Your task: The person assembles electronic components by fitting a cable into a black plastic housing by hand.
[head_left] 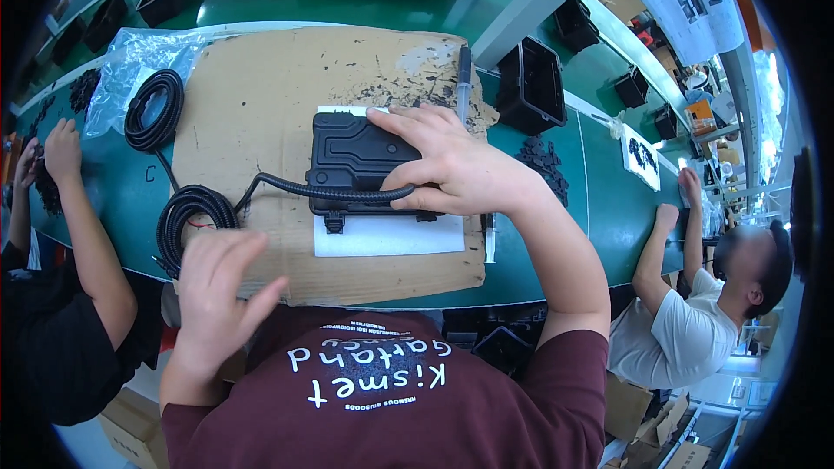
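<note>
A black plastic case point(356, 155) with a ribbed lid and latches on its near side lies on a white sheet point(382, 239), which rests on a cardboard mat. My right hand point(452, 161) grips the case at its right part, fingers over the top toward the far edge. The thumb side of that hand presses by the end of a black corrugated tube point(339, 193) along the case's near edge. From there the tube runs left to a black coil point(187, 213). Just nearer than this coil, my left hand point(221, 282) hangs open, fingers apart, holding nothing.
Another cable coil point(155, 110) and a clear plastic bag point(130, 78) lie at the left. A marker-like tube point(464, 91) sits on the cardboard point(252, 69). Right of it stand a black bin point(539, 78) and small black parts point(543, 165). Co-workers sit at both sides.
</note>
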